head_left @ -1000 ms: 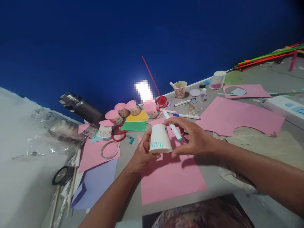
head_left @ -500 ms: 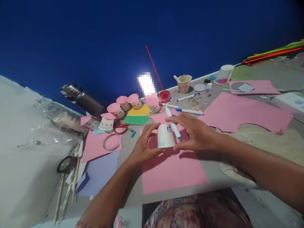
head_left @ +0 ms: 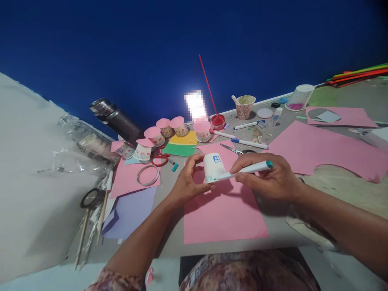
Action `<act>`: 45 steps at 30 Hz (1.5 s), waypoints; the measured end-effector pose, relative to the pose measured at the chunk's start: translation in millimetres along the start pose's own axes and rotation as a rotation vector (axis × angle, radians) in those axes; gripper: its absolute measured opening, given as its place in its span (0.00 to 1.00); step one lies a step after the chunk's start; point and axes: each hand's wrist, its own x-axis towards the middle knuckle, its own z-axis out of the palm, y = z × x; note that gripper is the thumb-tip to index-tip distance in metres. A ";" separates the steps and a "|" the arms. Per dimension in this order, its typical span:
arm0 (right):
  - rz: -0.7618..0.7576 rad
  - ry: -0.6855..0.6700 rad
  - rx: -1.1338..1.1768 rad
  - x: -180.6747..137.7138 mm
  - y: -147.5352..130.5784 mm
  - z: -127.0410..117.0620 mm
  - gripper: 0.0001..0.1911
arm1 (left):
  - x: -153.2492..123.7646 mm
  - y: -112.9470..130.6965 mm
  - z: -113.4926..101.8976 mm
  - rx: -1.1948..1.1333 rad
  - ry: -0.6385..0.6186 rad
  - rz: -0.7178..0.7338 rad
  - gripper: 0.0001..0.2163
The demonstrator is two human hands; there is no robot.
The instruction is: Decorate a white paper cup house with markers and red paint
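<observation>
Asker: Where are we?

Describer: At a cluttered grey bench point(head_left: 277, 229) against a dark blue wall point(head_left: 121, 44). A person sits before a large flat sheet of pink paper point(head_left: 224, 224); take that sheet as the landmark.

Asker: What is the left hand doing?

Describer: The left hand point(head_left: 189, 178) grips a white paper cup point(head_left: 213, 167), fingers and thumb curled about its side. The cup is held above the sheet's far part, narrow end up. A blue four-paned window is drawn high on its wall, and green zigzag strokes run along its lower edge.

Asker: And the right hand?

Describer: The right hand point(head_left: 269, 178) is closed around a slim white marker with a teal end point(head_left: 254, 166), above the sheet's far right corner. The marker's tip points left and appears to meet the cup beside the green strokes.

Asker: What lies around?

Describer: Left of the sheet: a silver-grey tape ring point(head_left: 148, 176), red-handled scissors point(head_left: 159, 160) and a folded lilac paper point(head_left: 130, 214). Beyond the sheet, towards the left, stand decorated paper cups topped with pink discs point(head_left: 143, 149). Right of it spreads a pink paper with curved cut-outs point(head_left: 327, 147).
</observation>
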 end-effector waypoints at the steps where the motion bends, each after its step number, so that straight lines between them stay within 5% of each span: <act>1: 0.014 -0.013 -0.012 0.6 -0.6 0.2 0.05 | -0.2 0.1 0.1 0.016 -0.007 0.005 0.39; 9: 0.039 -0.104 -0.036 1.8 1.0 0.4 0.05 | -1.7 -0.8 -0.3 0.057 -0.023 0.015 0.39; 45: 0.098 -0.082 -0.018 6.3 0.5 -11.0 0.05 | 2.6 -6.2 5.6 -0.192 0.037 0.014 0.39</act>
